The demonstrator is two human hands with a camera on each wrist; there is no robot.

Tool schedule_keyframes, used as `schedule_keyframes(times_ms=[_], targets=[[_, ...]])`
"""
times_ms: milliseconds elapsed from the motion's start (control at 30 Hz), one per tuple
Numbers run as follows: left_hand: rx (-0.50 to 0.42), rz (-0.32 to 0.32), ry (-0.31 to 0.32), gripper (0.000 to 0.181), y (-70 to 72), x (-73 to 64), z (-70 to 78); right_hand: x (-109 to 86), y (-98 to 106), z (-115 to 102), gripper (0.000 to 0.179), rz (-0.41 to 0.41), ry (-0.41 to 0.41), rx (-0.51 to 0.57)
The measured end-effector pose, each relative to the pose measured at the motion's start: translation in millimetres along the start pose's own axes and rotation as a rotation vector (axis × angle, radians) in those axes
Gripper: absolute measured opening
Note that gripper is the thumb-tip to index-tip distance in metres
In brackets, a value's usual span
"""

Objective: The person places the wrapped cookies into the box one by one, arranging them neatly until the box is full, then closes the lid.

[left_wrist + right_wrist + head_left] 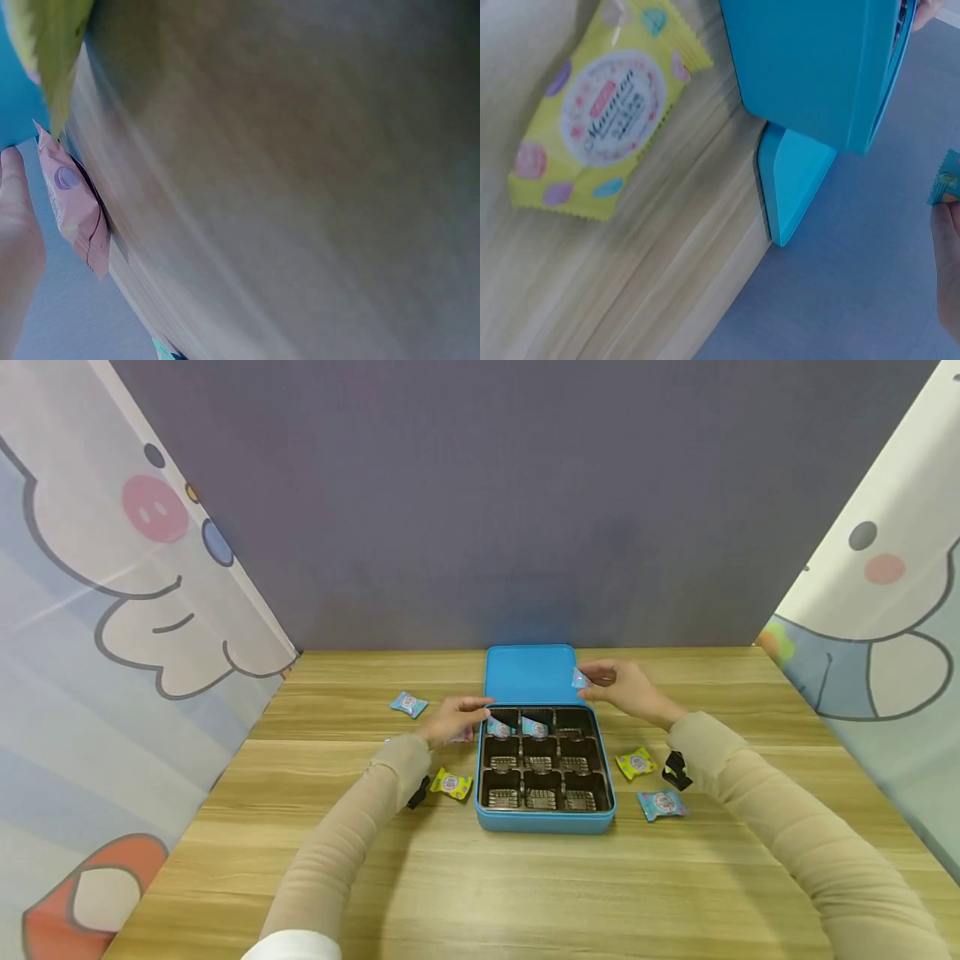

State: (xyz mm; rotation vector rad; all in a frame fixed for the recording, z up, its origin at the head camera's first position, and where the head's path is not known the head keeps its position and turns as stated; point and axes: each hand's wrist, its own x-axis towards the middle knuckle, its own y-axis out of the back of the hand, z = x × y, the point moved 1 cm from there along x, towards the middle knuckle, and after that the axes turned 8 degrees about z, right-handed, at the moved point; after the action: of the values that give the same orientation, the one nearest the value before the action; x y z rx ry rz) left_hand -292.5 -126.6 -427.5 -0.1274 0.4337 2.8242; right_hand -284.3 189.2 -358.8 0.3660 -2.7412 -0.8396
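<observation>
A blue box (545, 823) stands on the table with a dark tray (558, 753) of several compartments inside. Two blue-wrapped macaron packets (536, 727) sit in the back row, in its left and middle compartments. My left hand (448, 722) touches the box's back left rim with fingers extended. Between the thumb and fingers of my right hand (624, 687) is a small blue macaron packet (580, 678), raised above the right side of the blue lid (529, 673). The right wrist view shows this packet (948, 178) at the fingertips, the box to its left.
Left of the box lie a blue packet (408, 704), a partly hidden pink packet (71, 195) and a yellow packet (452, 783). To the right are a yellow packet (637, 763) and a blue packet (662, 804). A grey wall (525, 510) rises behind the wooden table (525, 893).
</observation>
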Motion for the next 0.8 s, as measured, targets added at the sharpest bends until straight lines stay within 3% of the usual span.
schedule_keyframes(times_ms=[800], targets=[[0.005, -0.01, -0.006, 0.04, 1.6, 1.0, -0.2, -9.1, -16, 10, 0.062, -0.076, -0.084, 0.073]])
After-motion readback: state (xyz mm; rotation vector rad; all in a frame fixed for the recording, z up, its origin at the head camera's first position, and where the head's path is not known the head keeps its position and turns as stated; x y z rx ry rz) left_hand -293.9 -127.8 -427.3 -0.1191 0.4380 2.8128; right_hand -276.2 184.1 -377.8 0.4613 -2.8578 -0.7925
